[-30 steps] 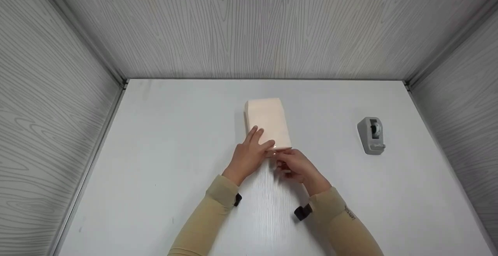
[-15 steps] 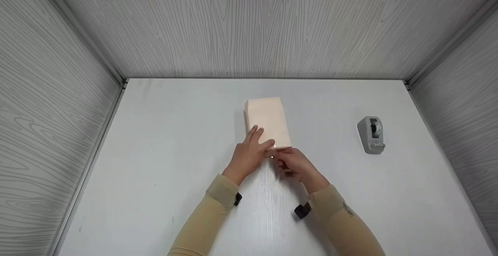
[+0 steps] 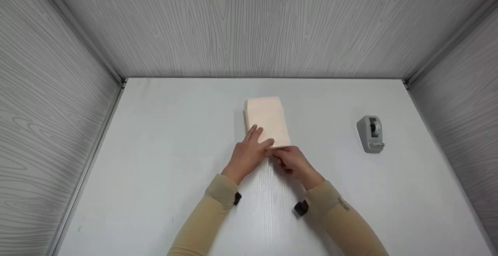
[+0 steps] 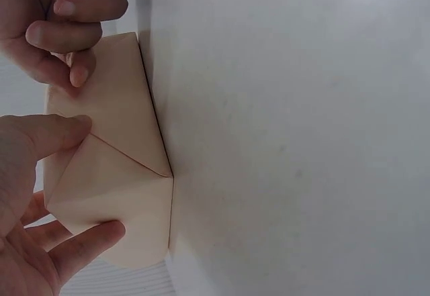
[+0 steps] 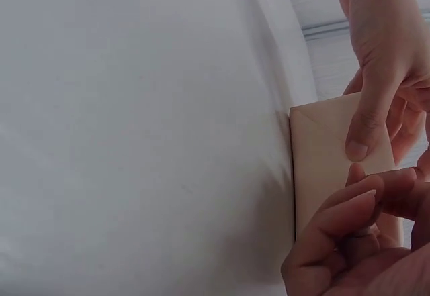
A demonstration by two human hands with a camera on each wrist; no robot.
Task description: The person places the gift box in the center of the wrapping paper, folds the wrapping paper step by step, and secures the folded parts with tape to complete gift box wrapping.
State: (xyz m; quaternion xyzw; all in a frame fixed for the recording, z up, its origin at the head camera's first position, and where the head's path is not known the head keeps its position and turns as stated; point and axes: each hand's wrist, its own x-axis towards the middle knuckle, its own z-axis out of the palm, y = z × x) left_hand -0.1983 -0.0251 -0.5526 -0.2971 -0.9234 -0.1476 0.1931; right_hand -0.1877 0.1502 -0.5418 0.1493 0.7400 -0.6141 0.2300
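Observation:
A box wrapped in pale peach paper (image 3: 266, 116) lies on the white table, its near end showing a folded, triangular flap (image 4: 101, 175) in the left wrist view. My left hand (image 3: 247, 155) grips the box at its near left corner, thumb on the end face and fingers over the top and left side. At the same end, my right hand (image 3: 293, 162) touches the paper with a fingertip beside my left thumb. Its other fingers are curled. Whether the right thumb and finger pinch anything thin is hidden.
A grey tape dispenser (image 3: 369, 134) with a roll in it stands on the right of the table (image 3: 175, 131). Grey wood-grained panels (image 3: 249, 26) enclose the back and both sides.
My right hand has shifted slightly up and inward along the near end of the box. The left hand and box hold nearly the same place.

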